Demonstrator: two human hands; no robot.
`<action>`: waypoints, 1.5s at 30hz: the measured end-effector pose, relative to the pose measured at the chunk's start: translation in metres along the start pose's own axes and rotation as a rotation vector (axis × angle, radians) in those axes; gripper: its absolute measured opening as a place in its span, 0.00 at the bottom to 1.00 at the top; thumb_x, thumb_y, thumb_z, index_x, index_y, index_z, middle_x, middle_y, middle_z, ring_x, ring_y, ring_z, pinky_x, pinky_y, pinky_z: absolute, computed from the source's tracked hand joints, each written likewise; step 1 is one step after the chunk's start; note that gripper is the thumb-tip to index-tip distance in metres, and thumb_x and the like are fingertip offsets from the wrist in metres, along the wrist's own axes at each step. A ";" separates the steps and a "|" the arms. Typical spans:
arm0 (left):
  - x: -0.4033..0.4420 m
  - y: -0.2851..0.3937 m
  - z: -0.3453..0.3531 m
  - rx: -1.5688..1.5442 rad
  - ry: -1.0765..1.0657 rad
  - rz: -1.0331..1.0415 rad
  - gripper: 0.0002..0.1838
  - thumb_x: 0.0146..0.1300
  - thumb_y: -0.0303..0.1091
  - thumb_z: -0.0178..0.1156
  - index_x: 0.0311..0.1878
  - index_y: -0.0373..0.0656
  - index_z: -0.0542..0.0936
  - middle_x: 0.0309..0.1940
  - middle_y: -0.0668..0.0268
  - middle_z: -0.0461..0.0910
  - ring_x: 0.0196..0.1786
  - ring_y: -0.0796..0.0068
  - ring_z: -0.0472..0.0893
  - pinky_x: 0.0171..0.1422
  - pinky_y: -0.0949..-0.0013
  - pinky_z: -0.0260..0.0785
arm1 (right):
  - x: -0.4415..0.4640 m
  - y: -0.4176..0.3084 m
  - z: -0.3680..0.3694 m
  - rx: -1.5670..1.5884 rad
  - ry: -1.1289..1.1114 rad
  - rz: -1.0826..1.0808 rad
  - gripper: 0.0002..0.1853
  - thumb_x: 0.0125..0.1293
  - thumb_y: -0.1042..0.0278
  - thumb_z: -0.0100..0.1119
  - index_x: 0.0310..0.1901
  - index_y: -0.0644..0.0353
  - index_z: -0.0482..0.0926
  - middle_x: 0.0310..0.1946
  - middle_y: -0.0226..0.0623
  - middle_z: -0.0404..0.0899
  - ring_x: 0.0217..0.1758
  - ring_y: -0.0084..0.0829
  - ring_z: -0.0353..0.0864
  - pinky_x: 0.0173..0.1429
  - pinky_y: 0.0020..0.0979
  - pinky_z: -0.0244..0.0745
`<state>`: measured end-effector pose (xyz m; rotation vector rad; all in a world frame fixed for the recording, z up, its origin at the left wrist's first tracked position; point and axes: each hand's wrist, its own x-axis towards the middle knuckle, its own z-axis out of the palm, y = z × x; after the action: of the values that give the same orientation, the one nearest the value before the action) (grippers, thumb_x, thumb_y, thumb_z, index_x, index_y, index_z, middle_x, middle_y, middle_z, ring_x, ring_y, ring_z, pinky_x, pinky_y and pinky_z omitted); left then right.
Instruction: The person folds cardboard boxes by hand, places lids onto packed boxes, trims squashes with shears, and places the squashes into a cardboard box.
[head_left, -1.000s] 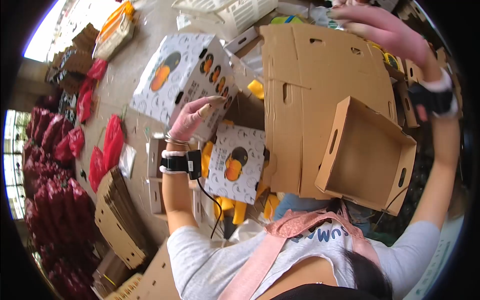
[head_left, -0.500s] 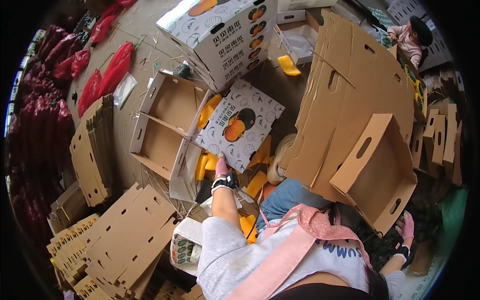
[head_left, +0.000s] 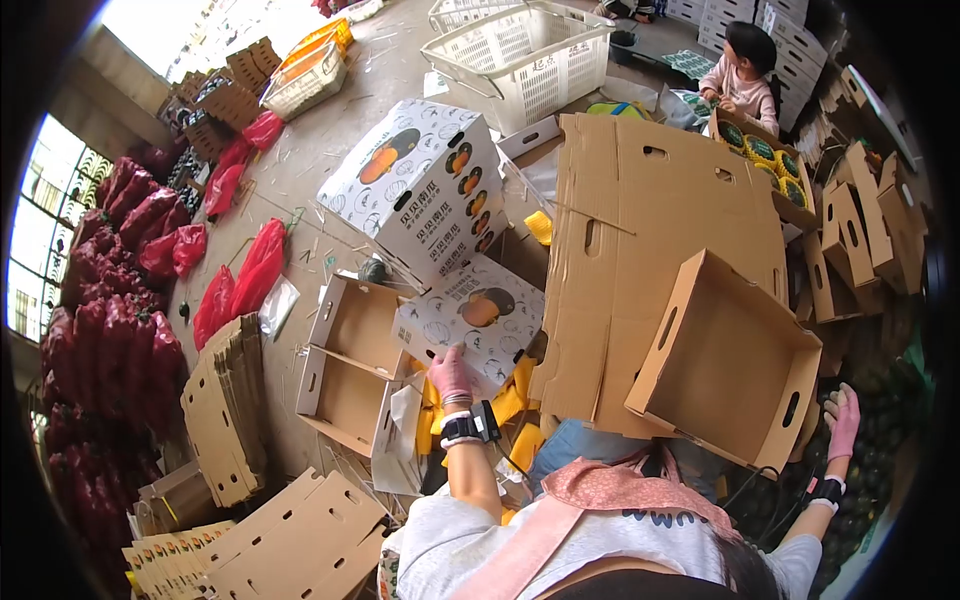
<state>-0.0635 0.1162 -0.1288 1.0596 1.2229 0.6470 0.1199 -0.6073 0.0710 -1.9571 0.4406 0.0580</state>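
The left hand (head_left: pixel 452 375) touches the near edge of a printed white carton (head_left: pixel 472 315); whether it pinches cannot be told. The right hand (head_left: pixel 842 422), fingers parted, is near dark produce (head_left: pixel 885 455). The carton sits between a taller box (head_left: pixel 425 190) and a cardboard sheet (head_left: pixel 690 215) (partly overlapped by an open tray (head_left: pixel 730 360)).

On the side of the white printed stack (head_left: pixel 440 195), the big dark characters 贝贝南瓜 can be read, repeated in several rows. The smaller line below each row is too small for reading. The white box lid (head_left: pixel 465 335) also carries characters, but they are unclear. The pale plastic crate (head_left: pixel 550 85) bears two characters, seemingly 起点. Letters on the grey shirt (head_left: pixel 640 550) are partly covered.
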 end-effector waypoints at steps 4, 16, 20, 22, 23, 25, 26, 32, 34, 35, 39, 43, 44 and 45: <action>-0.004 0.070 -0.012 0.527 -0.042 0.380 0.21 0.36 0.42 0.71 0.19 0.32 0.75 0.48 0.53 0.64 0.45 0.64 0.69 0.50 0.65 0.66 | 0.016 -0.001 -0.015 0.120 0.116 -0.117 0.19 0.70 0.57 0.48 0.59 0.51 0.71 0.48 0.33 0.75 0.44 0.26 0.76 0.50 0.27 0.70; -0.119 0.341 -0.057 0.353 -0.422 0.291 0.12 0.51 0.31 0.63 0.36 0.32 0.79 0.27 0.65 0.79 0.28 0.77 0.78 0.36 0.74 0.72 | 0.077 0.038 -0.011 0.539 0.175 -0.042 0.20 0.69 0.56 0.49 0.59 0.55 0.71 0.52 0.33 0.75 0.50 0.24 0.75 0.56 0.26 0.67; -0.142 0.405 0.000 0.584 -0.423 0.321 0.14 0.50 0.32 0.63 0.34 0.30 0.78 0.27 0.61 0.80 0.26 0.73 0.79 0.35 0.71 0.73 | 0.084 0.030 -0.015 0.587 0.161 -0.070 0.21 0.69 0.56 0.50 0.60 0.54 0.71 0.53 0.33 0.74 0.51 0.24 0.74 0.56 0.26 0.67; -0.146 0.433 0.024 0.753 -0.427 0.419 0.12 0.50 0.32 0.63 0.32 0.30 0.78 0.25 0.62 0.80 0.24 0.73 0.79 0.33 0.71 0.74 | 0.070 0.030 -0.024 0.549 0.194 -0.052 0.21 0.68 0.56 0.50 0.60 0.54 0.71 0.53 0.33 0.74 0.52 0.25 0.74 0.56 0.26 0.66; -0.150 0.447 0.036 0.752 -0.426 0.434 0.12 0.50 0.32 0.63 0.32 0.31 0.79 0.25 0.62 0.80 0.24 0.73 0.79 0.32 0.71 0.74 | 0.066 0.037 -0.033 0.543 0.238 -0.042 0.21 0.68 0.56 0.50 0.60 0.54 0.71 0.53 0.33 0.74 0.52 0.25 0.74 0.56 0.26 0.66; -0.160 0.471 0.055 0.705 -0.446 0.468 0.11 0.51 0.31 0.62 0.31 0.31 0.79 0.25 0.62 0.80 0.23 0.73 0.79 0.30 0.71 0.74 | 0.051 0.051 -0.048 0.553 0.326 -0.010 0.21 0.69 0.57 0.47 0.60 0.54 0.70 0.54 0.34 0.73 0.54 0.28 0.74 0.59 0.27 0.65; -0.156 0.484 0.061 0.654 -0.450 0.459 0.11 0.54 0.31 0.61 0.35 0.31 0.79 0.27 0.59 0.81 0.24 0.71 0.80 0.31 0.70 0.76 | 0.041 0.052 -0.050 0.562 0.391 0.019 0.21 0.69 0.57 0.46 0.60 0.55 0.70 0.55 0.35 0.73 0.55 0.29 0.74 0.60 0.28 0.65; -0.094 0.498 0.056 -0.006 -0.604 0.259 0.26 0.60 0.46 0.58 0.53 0.33 0.75 0.36 0.62 0.82 0.29 0.69 0.82 0.37 0.70 0.76 | 0.002 0.112 -0.066 0.502 0.433 -0.013 0.21 0.68 0.57 0.46 0.60 0.54 0.71 0.56 0.37 0.73 0.56 0.33 0.74 0.59 0.30 0.67; -0.057 0.477 0.050 -0.188 -0.622 0.190 0.26 0.60 0.47 0.57 0.53 0.34 0.74 0.38 0.62 0.82 0.31 0.69 0.81 0.38 0.69 0.76 | -0.016 0.105 -0.060 0.494 0.551 0.135 0.22 0.65 0.52 0.52 0.58 0.50 0.73 0.54 0.34 0.74 0.54 0.31 0.75 0.54 0.27 0.68; -0.033 0.461 0.044 -0.243 -0.611 0.175 0.27 0.60 0.47 0.57 0.53 0.34 0.74 0.38 0.62 0.82 0.32 0.68 0.81 0.39 0.69 0.76 | -0.024 0.112 -0.064 0.475 0.555 0.151 0.22 0.64 0.52 0.53 0.58 0.50 0.73 0.53 0.34 0.75 0.53 0.31 0.75 0.53 0.27 0.68; 0.089 0.381 0.016 -0.353 -0.490 0.141 0.27 0.61 0.49 0.56 0.55 0.35 0.74 0.41 0.62 0.81 0.35 0.67 0.81 0.42 0.67 0.75 | -0.056 0.136 -0.083 0.364 0.600 0.233 0.21 0.62 0.51 0.55 0.55 0.48 0.74 0.45 0.30 0.78 0.47 0.27 0.76 0.48 0.26 0.67; 0.178 0.323 0.005 -0.368 -0.397 0.127 0.28 0.61 0.50 0.54 0.56 0.36 0.73 0.43 0.61 0.80 0.38 0.66 0.80 0.45 0.65 0.74 | -0.109 0.151 -0.085 0.427 0.671 0.252 0.19 0.62 0.50 0.55 0.53 0.46 0.75 0.44 0.28 0.77 0.45 0.24 0.76 0.46 0.25 0.67; 0.190 0.316 0.005 -0.358 -0.384 0.131 0.28 0.62 0.50 0.54 0.56 0.36 0.73 0.44 0.61 0.80 0.39 0.65 0.80 0.46 0.65 0.74 | -0.119 0.137 -0.078 0.472 0.683 0.232 0.20 0.62 0.49 0.55 0.54 0.45 0.74 0.47 0.29 0.77 0.45 0.24 0.77 0.47 0.25 0.67; 0.201 0.315 0.006 -0.350 -0.369 0.137 0.28 0.62 0.51 0.54 0.56 0.37 0.73 0.45 0.61 0.80 0.40 0.65 0.80 0.47 0.64 0.74 | -0.127 0.118 -0.066 0.485 0.646 0.213 0.22 0.63 0.49 0.53 0.56 0.46 0.72 0.47 0.31 0.77 0.48 0.26 0.77 0.49 0.28 0.68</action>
<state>0.0369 0.4161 0.0697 0.9199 0.6925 0.7040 -0.0477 -0.6725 0.0258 -1.4088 0.9844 -0.5136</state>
